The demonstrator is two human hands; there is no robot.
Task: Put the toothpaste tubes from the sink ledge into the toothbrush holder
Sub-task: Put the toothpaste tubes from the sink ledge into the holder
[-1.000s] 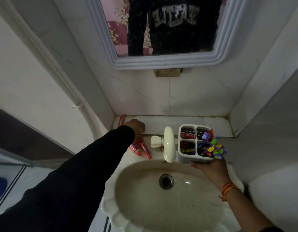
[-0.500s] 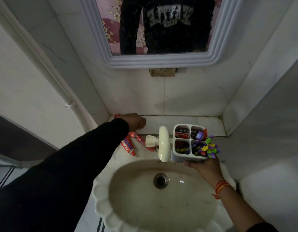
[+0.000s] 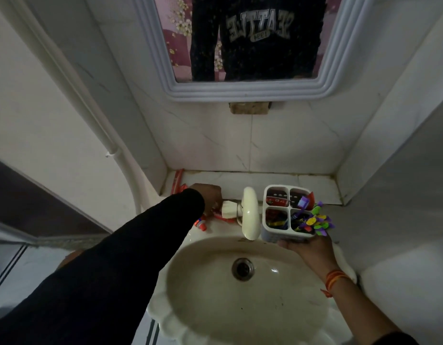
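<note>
Here, left hand (image 3: 208, 195) grips toothpaste tubes (image 3: 203, 223), caps toward camera; right hand (image 3: 305, 247) holds upright holder (image 3: 285, 235).

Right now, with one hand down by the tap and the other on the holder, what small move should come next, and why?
Probably close the left hand on the red toothpaste tube beside the tap and lift it. That hand is already over the tubes on the ledge, and the right hand holds the toothbrush holder close by, ready.

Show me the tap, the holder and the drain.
tap (image 3: 250, 215), head view, on the cream spout.
holder (image 3: 289, 207), head view, on the white divider between compartments.
drain (image 3: 243, 268), head view, on the dark hole.
</note>
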